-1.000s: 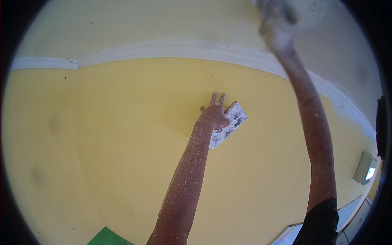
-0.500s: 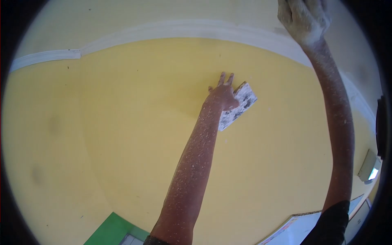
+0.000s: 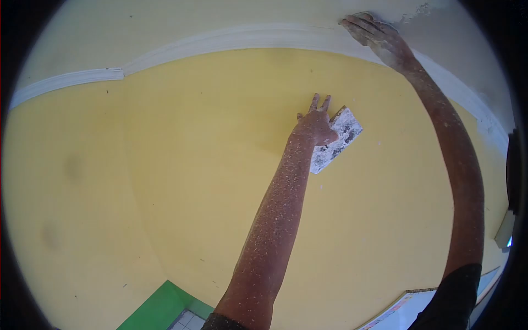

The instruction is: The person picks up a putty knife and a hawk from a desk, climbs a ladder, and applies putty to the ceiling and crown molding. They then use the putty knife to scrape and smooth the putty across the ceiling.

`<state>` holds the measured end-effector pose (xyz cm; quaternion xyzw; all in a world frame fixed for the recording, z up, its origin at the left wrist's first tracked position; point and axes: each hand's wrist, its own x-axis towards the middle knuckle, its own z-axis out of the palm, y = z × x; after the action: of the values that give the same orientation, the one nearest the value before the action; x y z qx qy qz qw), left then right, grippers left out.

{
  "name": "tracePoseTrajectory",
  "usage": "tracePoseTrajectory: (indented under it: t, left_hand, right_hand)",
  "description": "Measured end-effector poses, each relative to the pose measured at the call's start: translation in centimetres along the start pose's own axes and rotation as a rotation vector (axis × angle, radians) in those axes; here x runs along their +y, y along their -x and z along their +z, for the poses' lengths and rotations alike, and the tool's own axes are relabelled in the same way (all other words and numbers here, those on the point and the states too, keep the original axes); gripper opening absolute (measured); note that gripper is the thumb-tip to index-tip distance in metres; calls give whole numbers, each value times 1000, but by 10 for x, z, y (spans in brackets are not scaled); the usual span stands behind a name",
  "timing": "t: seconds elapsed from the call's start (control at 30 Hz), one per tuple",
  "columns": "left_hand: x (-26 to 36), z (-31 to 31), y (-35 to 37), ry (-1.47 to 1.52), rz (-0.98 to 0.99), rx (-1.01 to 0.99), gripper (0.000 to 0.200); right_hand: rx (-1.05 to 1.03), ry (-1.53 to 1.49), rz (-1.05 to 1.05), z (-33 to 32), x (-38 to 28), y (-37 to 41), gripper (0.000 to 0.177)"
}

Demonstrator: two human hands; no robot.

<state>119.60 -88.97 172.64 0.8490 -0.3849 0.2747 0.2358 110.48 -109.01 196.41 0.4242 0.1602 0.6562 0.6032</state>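
Observation:
A white, plaster-smeared board lies tilted against my left hand, in front of the yellow wall. The thumb rests over the board's face, while two fingers point up past its edge. My right hand, coated in pale powder, is raised to the ceiling just above the white moulding. Its fingers are pressed together around a thin, dark-edged thing, mostly hidden by the hand. Rough grey patches show on the ceiling to the right of this hand.
At the lower left is a green panel beside a tiled or paned area. A white board with a coloured edge stands at the lower right. A pale fixture hangs on the far right, below a dark object at the frame edge.
My right hand has moved left and turned, its fingers now pointing left along the ceiling. The left hand and the board keep their places on the wall; the view has shifted slightly.

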Motion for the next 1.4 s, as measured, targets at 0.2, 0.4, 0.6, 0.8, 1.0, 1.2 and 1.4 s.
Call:
tracePoseTrajectory:
  t: [0.2, 0.4, 0.6, 0.8, 1.0, 1.2, 1.4]
  left_hand:
    - [-2, 2, -1, -24, 10, 1, 62]
    - [-9, 15, -8, -49, -26, 69, 78]
    - [-52, 44, 52, 251, -62, 113, 106]
    - [-130, 117, 376, 185, -522, 109, 81]
    - [-37, 134, 691, 356, -1204, 314, 48]
    - [7, 53, 772, 183, -1437, 566, 35]
    - [20, -157, 719, -190, -1436, 528, 32]
  right_hand:
    - [421, -5, 258, -97, 70, -65, 47]
    - [323, -318, 276, -28, 38, -64, 45]
    - [-42, -972, 392, 64, -41, 14, 44]
    - [153, -770, 910, -47, -135, 42, 44]
    - [651, -1720, 1864, -33, -151, -45, 39]
    - [1317, -2044, 2386, 21, -127, -185, 38]
    - [1674, -1317, 2286, 59, -148, -366, 39]
